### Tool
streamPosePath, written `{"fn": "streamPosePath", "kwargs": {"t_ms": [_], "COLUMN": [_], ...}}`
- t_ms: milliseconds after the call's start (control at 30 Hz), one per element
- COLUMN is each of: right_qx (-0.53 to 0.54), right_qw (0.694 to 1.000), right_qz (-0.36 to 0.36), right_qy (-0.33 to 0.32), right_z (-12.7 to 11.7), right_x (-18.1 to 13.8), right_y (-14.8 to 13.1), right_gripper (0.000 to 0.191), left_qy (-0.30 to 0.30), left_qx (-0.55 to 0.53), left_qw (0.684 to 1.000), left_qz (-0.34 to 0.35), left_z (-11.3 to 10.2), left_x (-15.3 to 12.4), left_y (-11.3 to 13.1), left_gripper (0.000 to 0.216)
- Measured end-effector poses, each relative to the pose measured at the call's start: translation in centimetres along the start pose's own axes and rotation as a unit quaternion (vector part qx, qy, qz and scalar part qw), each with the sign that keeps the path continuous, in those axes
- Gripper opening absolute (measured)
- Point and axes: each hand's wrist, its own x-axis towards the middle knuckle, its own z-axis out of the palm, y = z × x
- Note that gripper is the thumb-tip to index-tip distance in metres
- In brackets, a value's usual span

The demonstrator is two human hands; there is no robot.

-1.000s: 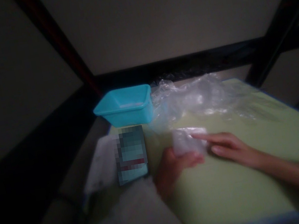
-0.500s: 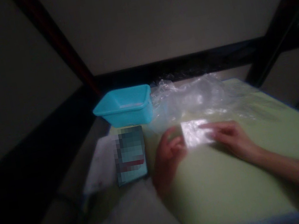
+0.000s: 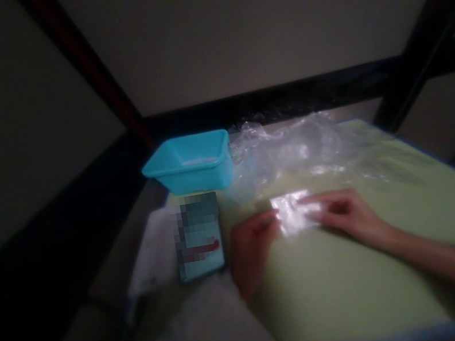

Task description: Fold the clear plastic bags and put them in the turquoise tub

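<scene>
A small, shiny white square packet [image 3: 293, 216], possibly a plastic sachet, is held between both hands over the yellow-green table [image 3: 338, 286]. My left hand [image 3: 255, 250] pinches its left edge, fingers closed. From the other side my right hand [image 3: 350, 211] grips the packet's right part between thumb and index finger. Glare and blur hide what the packet contains. Just beyond the hands lies a crumpled clear plastic bag [image 3: 297, 147].
A turquoise plastic basin [image 3: 194, 177] stands at the table's back left. In front of it lies a pale teal item [image 3: 203, 233], partly pixelated, beside a white sheet [image 3: 154, 252]. Dark beams and a pale wall [image 3: 251, 27] rise behind the table.
My left fingers have closed on the packet's left edge; before, they were more curled and parted beside it. The packet has shifted slightly left and toward me.
</scene>
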Motion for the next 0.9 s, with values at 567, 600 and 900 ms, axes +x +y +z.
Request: {"fn": "streamPosePath", "kwargs": {"t_ms": [567,600,900], "right_qx": [0.020,0.015,-0.041], "right_qw": [1.000,1.000,0.999], "right_qz": [-0.002,-0.004,-0.004], "right_qy": [0.013,0.013,-0.013], "right_z": [0.3,0.2,-0.3], "right_x": [0.1,0.1,0.6], "right_y": [0.0,0.1,0.4], "right_gripper": [0.023,0.023,0.029], "left_qy": [0.008,0.008,0.018], "left_qx": [-0.032,-0.030,-0.018], "left_qw": [0.996,0.996,1.000], "left_qz": [-0.085,-0.083,0.006], "left_z": [0.5,0.5,0.7], "left_x": [-0.4,-0.4,0.0], "left_y": [1.8,1.7,0.7], "left_gripper": [0.031,0.031,0.021]}}
